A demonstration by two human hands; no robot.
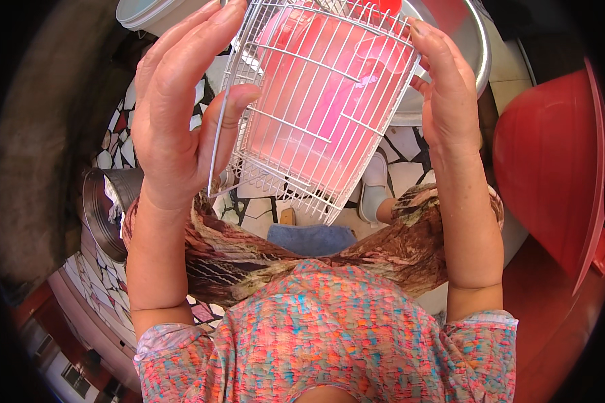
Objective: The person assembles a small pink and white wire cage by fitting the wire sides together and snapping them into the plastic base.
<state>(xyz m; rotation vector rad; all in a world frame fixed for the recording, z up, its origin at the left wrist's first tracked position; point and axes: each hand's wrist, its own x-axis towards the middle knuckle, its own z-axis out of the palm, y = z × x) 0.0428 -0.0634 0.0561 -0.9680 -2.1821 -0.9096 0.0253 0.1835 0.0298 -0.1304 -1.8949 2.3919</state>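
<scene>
Both of my hands hold up a white wire cage [309, 62], tilted, in front of my knees. My left hand [171, 121] grips its left side, with the thumb against the wires and the fingers stretched along the outer edge. At the upper right edge, the bent fingers of my right hand [451, 97] press against the wires; some fingertips are hidden. Through the bars shows a pink bucket [295, 107] with a paler pink piece near its top. Whether that bucket stands behind the cage or inside it, I cannot tell.
A large metal basin [478, 67] stands at the far right, near a big red basin [547, 154] on its side. A pale bucket [144, 15] is at the far left. Beside my left knee lies a dark metal pot [101, 211]. Broken-tile mosaic [404, 142] covers the floor.
</scene>
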